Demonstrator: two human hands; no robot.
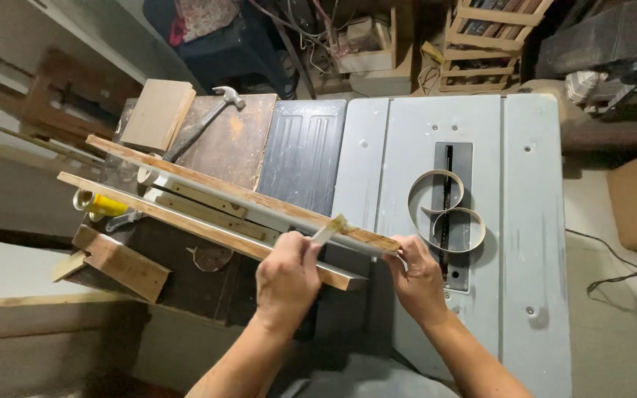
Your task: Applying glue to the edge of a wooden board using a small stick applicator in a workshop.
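**Slat frame held on saw table**

Cluttered workshop; grey saw table (525, 221) beside a dark bench (230, 140). Left hand (287, 278) is closed around a small pale stick (329, 229), pressed against the frame (208, 203) of long wooden slats. Right hand (416, 276) pinches the frame's near end; fingertips hidden underneath. Band coil (445, 210) covers the blade slot. Hammer (204, 121) lies behind, handle partly hidden.

A steel claw hammer (202, 123) lies beside a square plywood block (158, 114); coiled metal band (445, 210) rests on the grey surface (532, 221).
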